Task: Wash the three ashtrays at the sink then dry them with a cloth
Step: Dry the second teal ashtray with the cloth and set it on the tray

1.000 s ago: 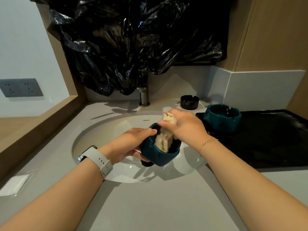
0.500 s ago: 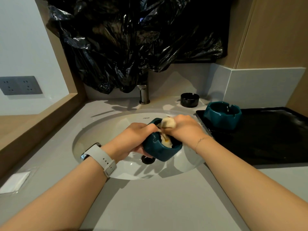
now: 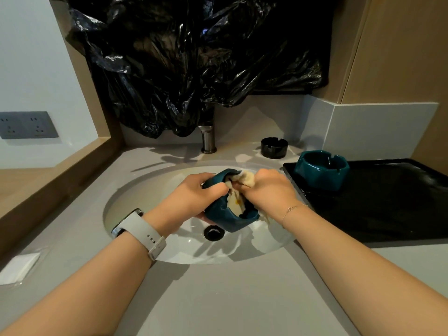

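**Teal ashtray and cloth between my hands, over the sink**

My left hand (image 3: 194,197) grips the teal ashtray (image 3: 228,214) from its left side, fingers curled over the rim and the thumb side wrapped beneath, holding it tilted so the opening faces my right hand. My right hand (image 3: 265,192) is clenched around a cream cloth (image 3: 244,180), which is pushed into the ashtray's hollow; part of the cloth bunches out above my knuckles and another part lies flat against the inside wall, with a small yellow mark on it. The two hands nearly touch across the ashtray, which hangs above the white sink (image 3: 150,197), just over the dark drain (image 3: 213,232) below my left wrist.

Beyond my right hand, a second teal ashtray (image 3: 321,169) sits upright on the corner of a black tray (image 3: 388,209) that lies on the grey counter (image 3: 230,299). Further back, beyond both hands, a small black ashtray (image 3: 274,147) stands on the counter beside the tap (image 3: 208,139). A black plastic sheet (image 3: 194,64) hangs above the tap.
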A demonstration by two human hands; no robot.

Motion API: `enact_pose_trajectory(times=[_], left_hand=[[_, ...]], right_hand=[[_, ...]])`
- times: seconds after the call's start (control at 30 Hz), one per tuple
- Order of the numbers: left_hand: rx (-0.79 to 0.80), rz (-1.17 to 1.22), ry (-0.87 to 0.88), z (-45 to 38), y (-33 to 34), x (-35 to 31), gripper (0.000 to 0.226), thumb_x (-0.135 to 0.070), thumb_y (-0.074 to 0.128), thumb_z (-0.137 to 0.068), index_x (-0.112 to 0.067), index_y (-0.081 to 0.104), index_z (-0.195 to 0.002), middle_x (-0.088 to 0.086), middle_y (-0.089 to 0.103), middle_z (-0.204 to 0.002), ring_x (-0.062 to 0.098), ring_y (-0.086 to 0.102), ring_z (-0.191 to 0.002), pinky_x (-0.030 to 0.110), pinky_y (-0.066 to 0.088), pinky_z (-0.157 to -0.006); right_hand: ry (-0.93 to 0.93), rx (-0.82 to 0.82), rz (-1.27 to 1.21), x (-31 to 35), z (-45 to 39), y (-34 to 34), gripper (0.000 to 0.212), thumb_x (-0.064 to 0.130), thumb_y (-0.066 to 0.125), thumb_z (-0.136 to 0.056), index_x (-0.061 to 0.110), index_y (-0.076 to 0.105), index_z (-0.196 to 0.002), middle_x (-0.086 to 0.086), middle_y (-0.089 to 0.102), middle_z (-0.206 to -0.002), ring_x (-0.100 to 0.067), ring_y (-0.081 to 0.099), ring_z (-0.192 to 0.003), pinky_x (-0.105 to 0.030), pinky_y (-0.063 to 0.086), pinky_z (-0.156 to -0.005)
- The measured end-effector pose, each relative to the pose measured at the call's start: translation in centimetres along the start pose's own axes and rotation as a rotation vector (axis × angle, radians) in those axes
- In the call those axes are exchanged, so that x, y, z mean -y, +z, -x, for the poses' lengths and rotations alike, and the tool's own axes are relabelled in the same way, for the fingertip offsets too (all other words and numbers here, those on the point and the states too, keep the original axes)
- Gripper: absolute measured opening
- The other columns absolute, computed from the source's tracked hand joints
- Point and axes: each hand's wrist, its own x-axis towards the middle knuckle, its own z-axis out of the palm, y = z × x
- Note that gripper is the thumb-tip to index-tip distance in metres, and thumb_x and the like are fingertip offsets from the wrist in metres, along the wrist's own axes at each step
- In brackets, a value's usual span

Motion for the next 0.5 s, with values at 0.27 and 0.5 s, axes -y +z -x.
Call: enact_pose_trajectory(times=[0.27, 0.5], left_hand=[[-0.206, 0.004, -0.013, -0.7, 0.4, 0.9, 0.019, -0.033, 0.066, -0.090, -0.025, 0.065, -0.106, 0.005, 0.070, -0.094, 0.029, 0.071, -0.088, 0.047, 0.062, -0.076], [-0.246, -0.051, 0.071, -0.7, 0.4, 0.8, 0.026, -0.032, 0.067, -0.089, -0.025, 0.064, -0.114, -0.001, 0.069, -0.097, 0.025, 0.068, -0.094, 0.044, 0.060, -0.082]], right_hand=[[0.172, 0.255, -0.436, -0.1, -1.8, 2.2, 0.006, 0.018, 0.053, -0.090, 0.013, 0.057, -0.089, -0.012, 0.060, -0.085, -0.029, 0.062, -0.084, -0.035, 0.052, -0.072], [0.135, 0.059, -0.351, -0.3, -1.8, 2.1, 0.042, 0.052, 0.065, -0.082, 0.011, 0.058, -0.083, -0.006, 0.058, -0.072, -0.026, 0.060, -0.071, -0.034, 0.050, -0.061]])
